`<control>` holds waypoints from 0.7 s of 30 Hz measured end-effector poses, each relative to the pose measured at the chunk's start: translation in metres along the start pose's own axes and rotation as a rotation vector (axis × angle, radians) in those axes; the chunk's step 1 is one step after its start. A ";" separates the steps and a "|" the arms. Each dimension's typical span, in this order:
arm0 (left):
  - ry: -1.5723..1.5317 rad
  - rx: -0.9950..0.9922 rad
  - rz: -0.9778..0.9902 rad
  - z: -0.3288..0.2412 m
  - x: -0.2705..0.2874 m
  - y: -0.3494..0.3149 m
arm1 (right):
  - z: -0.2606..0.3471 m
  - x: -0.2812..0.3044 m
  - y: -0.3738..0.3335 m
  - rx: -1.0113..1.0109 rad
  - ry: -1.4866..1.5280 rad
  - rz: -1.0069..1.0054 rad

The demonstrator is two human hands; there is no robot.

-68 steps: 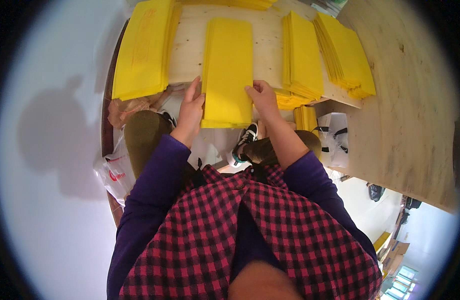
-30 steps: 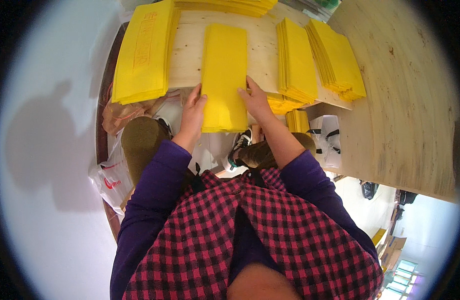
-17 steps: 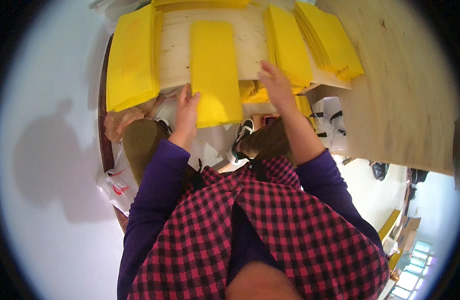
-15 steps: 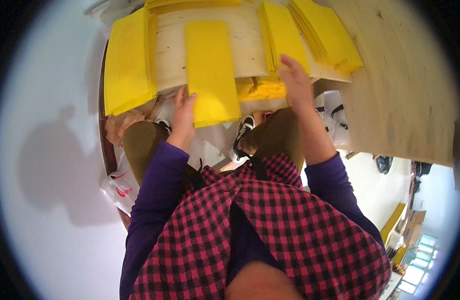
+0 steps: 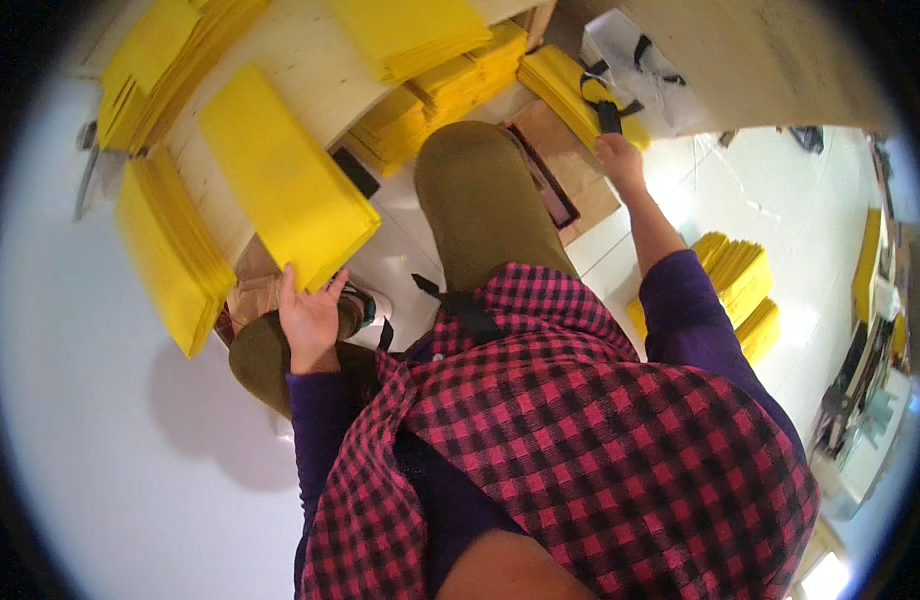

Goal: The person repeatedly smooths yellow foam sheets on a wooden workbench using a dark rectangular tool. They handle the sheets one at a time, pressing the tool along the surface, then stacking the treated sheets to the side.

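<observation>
The wooden table (image 5: 310, 60) lies ahead of both hands. On its edge a yellow envelope stack (image 5: 285, 185) runs lengthwise away from the left hand (image 5: 308, 315), which grips its near end. The right hand (image 5: 620, 160) reaches far right, fingers touching a lower yellow pile (image 5: 570, 90); whether it grasps is unclear.

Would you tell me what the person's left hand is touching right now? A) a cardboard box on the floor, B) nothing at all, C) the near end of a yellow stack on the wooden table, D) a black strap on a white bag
C: the left hand grips the near end of the yellow stack overhanging the wooden table, while the right hand reaches toward a lower yellow pile.
</observation>
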State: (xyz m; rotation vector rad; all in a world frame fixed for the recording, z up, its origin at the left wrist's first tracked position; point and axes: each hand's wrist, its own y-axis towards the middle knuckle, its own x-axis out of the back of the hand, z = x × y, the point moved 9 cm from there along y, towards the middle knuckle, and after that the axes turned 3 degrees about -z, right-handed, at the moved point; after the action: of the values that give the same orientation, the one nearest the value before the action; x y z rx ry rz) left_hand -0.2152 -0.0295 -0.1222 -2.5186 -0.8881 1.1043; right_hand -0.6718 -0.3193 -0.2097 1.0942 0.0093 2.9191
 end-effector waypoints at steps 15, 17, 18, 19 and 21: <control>0.009 0.032 -0.140 0.000 -0.005 0.004 | -0.094 -0.192 -0.009 -0.149 -0.684 0.607; 0.018 0.049 -0.175 0.001 -0.006 0.007 | -0.099 -0.207 -0.007 -0.107 -0.725 0.661; 0.023 0.029 -0.243 0.000 -0.002 0.006 | -0.102 -0.213 -0.005 -0.086 -0.720 0.681; 0.020 0.009 -0.276 -0.001 -0.001 0.005 | -0.105 -0.218 -0.004 -0.065 -0.715 0.701; 0.035 0.000 -0.332 -0.003 0.001 0.003 | -0.111 -0.226 -0.002 -0.085 -0.704 0.730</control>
State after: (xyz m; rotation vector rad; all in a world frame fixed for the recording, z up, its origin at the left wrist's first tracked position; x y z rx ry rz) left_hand -0.2113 -0.0317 -0.1222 -2.2718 -1.2391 0.9487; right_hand -0.5739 -0.3229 -0.4419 2.4520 -0.6385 2.7703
